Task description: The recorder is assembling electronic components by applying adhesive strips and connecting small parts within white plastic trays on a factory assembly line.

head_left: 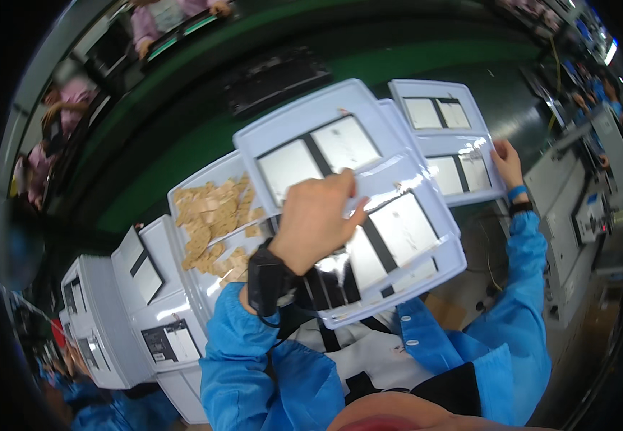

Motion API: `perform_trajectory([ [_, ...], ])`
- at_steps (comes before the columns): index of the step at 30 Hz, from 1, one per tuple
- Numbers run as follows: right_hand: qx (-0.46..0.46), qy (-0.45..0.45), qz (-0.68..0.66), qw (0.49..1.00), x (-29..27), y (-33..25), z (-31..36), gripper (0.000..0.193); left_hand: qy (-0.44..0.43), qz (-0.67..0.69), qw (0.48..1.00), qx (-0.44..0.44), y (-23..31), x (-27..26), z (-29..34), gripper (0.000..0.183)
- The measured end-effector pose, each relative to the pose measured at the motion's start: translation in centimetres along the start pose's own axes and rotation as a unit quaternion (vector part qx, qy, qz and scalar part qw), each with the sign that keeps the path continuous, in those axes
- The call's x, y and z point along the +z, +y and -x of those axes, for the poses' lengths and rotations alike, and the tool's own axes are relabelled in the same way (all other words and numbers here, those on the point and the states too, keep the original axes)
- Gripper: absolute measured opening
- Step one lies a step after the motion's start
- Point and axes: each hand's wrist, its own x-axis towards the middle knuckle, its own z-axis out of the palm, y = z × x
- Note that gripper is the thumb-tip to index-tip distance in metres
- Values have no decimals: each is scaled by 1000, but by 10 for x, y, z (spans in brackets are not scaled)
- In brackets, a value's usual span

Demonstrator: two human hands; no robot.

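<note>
Flat pieces: white panels with black bands (344, 144) sit in the two compartments of the middle tray (293, 123), directly in front of you.
Your left hand (315, 219): poised over that tray, thumb apart from forefinger; the other fingers are hidden, so whether this grip holds anything, you cannot tell.
Your right hand (508, 164): grip closed on the outer rim of the right-hand tray (478, 111), which carries similar pieces in two compartments.
Wrists: a black device (265, 276) on your left, a blue band (517, 192) on your right.
Tan pieces (214, 208): heaped loosely in a pale tray just left of the middle one.
Far left: a tall stack of trays (103, 287).
Beyond: the green tabletop (369, 65), with a co-worker in pink (155, 20) across it.
</note>
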Motion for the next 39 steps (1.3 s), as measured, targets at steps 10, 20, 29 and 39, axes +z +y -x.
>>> perform_trajectory([
  [10, 69, -135, 61, 987, -43, 81, -76, 24, 18, 119, 993, -10, 8, -1, 8, 32],
  [20, -94, -266, 24, 959, -16, -179, -162, 38, 53, 289, 953, -76, -4, -4, 12, 24],
  [29, -318, -360, 17, 877, 20, -552, -23, 34, 222, 246, 942, -49, -26, -2, -13, 12],
  [39, -353, -453, 31, 818, 174, -635, -103, 35, 249, 17, 967, -60, -94, -80, 37, 32],
])
